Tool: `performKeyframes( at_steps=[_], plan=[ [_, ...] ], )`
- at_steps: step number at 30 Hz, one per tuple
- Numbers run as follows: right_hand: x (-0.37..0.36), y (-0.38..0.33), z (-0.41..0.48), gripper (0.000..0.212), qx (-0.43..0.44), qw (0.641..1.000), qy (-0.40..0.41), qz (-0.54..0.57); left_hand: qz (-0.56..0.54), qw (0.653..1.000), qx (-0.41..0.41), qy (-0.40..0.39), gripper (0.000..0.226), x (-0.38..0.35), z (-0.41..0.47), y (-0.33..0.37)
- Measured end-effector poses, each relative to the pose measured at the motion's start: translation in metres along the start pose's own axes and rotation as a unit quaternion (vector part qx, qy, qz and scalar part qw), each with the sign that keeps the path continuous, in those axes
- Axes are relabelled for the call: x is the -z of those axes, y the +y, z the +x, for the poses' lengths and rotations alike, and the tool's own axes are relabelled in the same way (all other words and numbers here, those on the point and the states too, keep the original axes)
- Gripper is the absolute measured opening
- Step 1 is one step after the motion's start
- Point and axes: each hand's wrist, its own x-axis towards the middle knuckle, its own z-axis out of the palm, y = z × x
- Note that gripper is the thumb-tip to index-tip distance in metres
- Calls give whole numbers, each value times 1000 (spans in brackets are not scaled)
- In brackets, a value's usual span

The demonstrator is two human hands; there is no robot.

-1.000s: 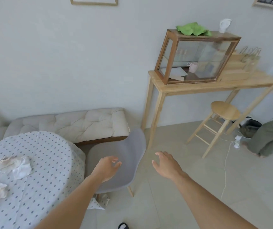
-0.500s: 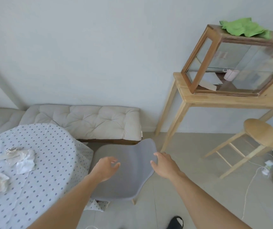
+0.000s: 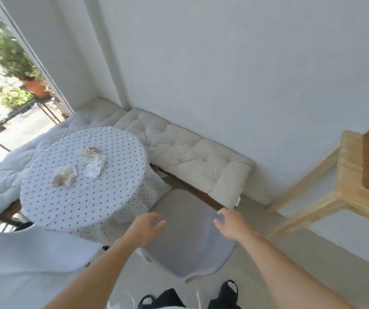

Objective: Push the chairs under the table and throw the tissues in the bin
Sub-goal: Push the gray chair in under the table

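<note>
- The cushioned bench (image 3: 192,161) is running along the white wall, sitting behind the table and the chair.
- The round table (image 3: 78,188) is standing left of centre, wearing a dotted cloth that is hanging down its side towards the chair.
- The wooden side table (image 3: 326,197) is poking in at the right edge, well apart from the round table.
- The grey chair (image 3: 185,248) is sitting just beside the table's right side, its seat out in the open and its shell facing the camera; its edge is touching or overlapping the hanging cloth, hard to tell which.
- The left hand (image 3: 144,230) is hovering over the chair's left side, fingers spread wide, gripping nothing.
- The right hand (image 3: 232,226) is hanging over the chair's upper right edge, fingers splayed, empty as well; whether it is touching the shell, I cannot tell.
- The crumpled tissues (image 3: 78,168) are lying on the tabletop, two or three wads close together, near the middle.
- Dark shoes (image 3: 228,291) are showing at the bottom, just below the chair.
</note>
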Motion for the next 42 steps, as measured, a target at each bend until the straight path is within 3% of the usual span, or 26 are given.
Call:
performKeyframes(
  at_steps=[8, 20, 28, 37, 42],
  plan=[
    [15, 35, 29, 51, 96, 987, -91, -89, -82, 990, 105, 51, 43, -55, -42, 36],
    [-15, 67, 2, 65, 137, 965, -172, -145, -170, 974, 141, 48, 43, -149, -68, 55],
    [-13, 95, 32, 61, 234, 906, -205, -285, -211, 959, 184, 40, 42, -211, -58, 103],
    [-11, 126, 74, 48, 318, 874, -209, -301, -223, 939, 252, 78, 50, -278, -26, 168],
    [-9, 127, 81, 47, 321, 870, -202, -315, -230, 927, 282, 93, 50, -286, -12, 179]
  ],
)
